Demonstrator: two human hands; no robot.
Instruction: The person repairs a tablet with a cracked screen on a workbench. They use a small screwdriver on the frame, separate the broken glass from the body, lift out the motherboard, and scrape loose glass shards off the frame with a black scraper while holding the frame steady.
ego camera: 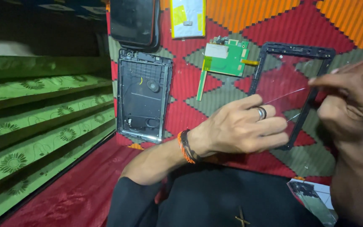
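Observation:
A black screen frame with a clear glass panel (297, 49) lies on a patterned woven mat (190, 113). My left hand (242, 126), with a ring and an orange and black wristband, lies curled over the frame's lower left side and holds it down. My right hand (351, 98) is at the frame's right side with fingers pinched on a thin clear strand (284, 96). The strand runs taut across the glass toward my left fingers. What the strand is attached to is hidden.
On the mat lie a green circuit board (227, 56), an opened dark back housing (141, 96), a dark device (133, 21) and a flat silver battery with yellow tape (188, 17). Green flowered fabric (43, 122) is on the left. Another small part (311, 195) lies at the lower right.

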